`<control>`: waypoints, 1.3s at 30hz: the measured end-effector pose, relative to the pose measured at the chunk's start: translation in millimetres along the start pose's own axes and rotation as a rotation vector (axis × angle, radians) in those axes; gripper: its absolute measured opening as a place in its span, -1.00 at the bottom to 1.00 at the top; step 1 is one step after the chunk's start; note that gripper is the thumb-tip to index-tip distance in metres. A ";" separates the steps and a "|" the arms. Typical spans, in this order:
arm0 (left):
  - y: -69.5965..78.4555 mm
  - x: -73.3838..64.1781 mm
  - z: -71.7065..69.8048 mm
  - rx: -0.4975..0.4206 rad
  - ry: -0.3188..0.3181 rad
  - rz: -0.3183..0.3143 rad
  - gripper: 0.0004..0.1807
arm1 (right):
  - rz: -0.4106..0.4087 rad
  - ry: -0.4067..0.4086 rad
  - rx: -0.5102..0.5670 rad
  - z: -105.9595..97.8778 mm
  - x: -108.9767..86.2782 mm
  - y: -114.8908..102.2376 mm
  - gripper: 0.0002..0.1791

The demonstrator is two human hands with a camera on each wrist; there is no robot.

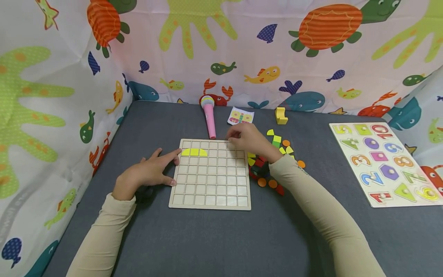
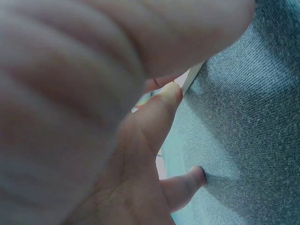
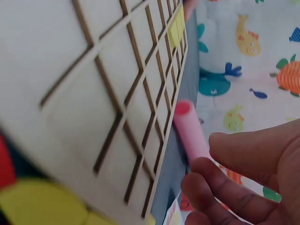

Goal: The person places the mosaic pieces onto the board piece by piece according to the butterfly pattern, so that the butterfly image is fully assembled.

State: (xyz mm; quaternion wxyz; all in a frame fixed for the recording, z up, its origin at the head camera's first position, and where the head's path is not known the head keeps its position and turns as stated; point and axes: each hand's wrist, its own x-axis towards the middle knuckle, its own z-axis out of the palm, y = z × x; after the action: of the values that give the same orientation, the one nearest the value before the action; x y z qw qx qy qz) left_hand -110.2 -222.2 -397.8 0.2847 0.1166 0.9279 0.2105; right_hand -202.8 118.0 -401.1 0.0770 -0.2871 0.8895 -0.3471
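A pale wooden grid board point(image 1: 211, 179) lies on the dark cloth, with several yellow pieces point(image 1: 194, 152) side by side in its upper-left cells. My left hand point(image 1: 149, 171) is at the board's left side, fingers spread, with fingertips right at the edge. Over the board's upper-right edge hovers my right hand point(image 1: 249, 139), thumb and index bent close together. In the right wrist view, nothing shows between these fingertips point(image 3: 193, 182). Beside the board's right edge, partly hidden under my right wrist, are loose red, orange, yellow and green pieces point(image 1: 262, 182).
A pink toy microphone point(image 1: 210, 119) lies behind the board, beside a small patterned card point(image 1: 241, 116). A yellow block point(image 1: 281, 115) stands farther right. On the right is a number-and-shape puzzle board point(image 1: 384, 165). A curtain point(image 1: 235, 50) with sea animals borders the table.
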 end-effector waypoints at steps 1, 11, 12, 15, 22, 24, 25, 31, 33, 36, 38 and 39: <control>0.0 0.1 -0.1 0.001 0.000 -0.001 0.22 | 0.011 0.011 -0.007 -1.6 -0.9 2.0 -0.85; -1.5 0.9 2.7 -0.003 -0.001 0.002 0.22 | 0.139 0.024 -0.019 -14.6 -9.4 21.1 -0.64; -1.3 0.7 2.7 -0.004 0.000 0.004 0.22 | 0.140 0.024 -0.026 -15.6 -10.3 23.7 -0.63; -0.8 0.6 2.5 -0.006 0.000 0.007 0.22 | 0.155 0.024 -0.042 -19.0 -13.5 31.9 -0.62; -1.1 0.4 3.4 -0.007 -0.004 0.000 0.20 | 0.162 0.016 -0.067 -24.3 -21.3 46.0 -0.65; -1.5 -0.1 2.7 -0.009 -0.003 0.002 0.20 | 0.151 0.002 -0.082 -25.0 -23.3 47.7 -0.64; -1.7 -0.2 2.7 -0.013 -0.002 0.004 0.19 | 0.145 -0.007 -0.092 -25.1 -24.1 48.4 -0.63; -2.8 0.4 2.4 -0.014 0.002 0.001 0.20 | 0.152 -0.064 -0.150 -24.8 -28.3 51.8 -0.60; -2.9 1.0 2.5 -0.013 0.000 -0.003 0.21 | 0.154 -0.073 -0.155 -25.7 -29.6 51.9 -0.61; -2.9 1.6 2.1 -0.011 0.000 -0.003 0.21 | 0.144 -0.080 -0.155 -27.7 -31.3 51.7 -0.67; -2.9 1.7 1.3 -0.010 -0.002 -0.009 0.21 | 0.133 -0.084 -0.155 -28.6 -32.1 51.3 -0.72; -2.7 1.6 0.9 -0.008 -0.002 -0.012 0.21 | 0.124 -0.087 -0.155 -29.0 -32.5 51.1 -0.75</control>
State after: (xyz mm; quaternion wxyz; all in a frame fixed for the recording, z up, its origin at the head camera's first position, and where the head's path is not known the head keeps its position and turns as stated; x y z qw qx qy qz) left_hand -111.3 -223.8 -400.5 0.2876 0.1099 0.9274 0.2125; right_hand -209.2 183.3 -415.2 0.1146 -0.2513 0.9256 -0.2590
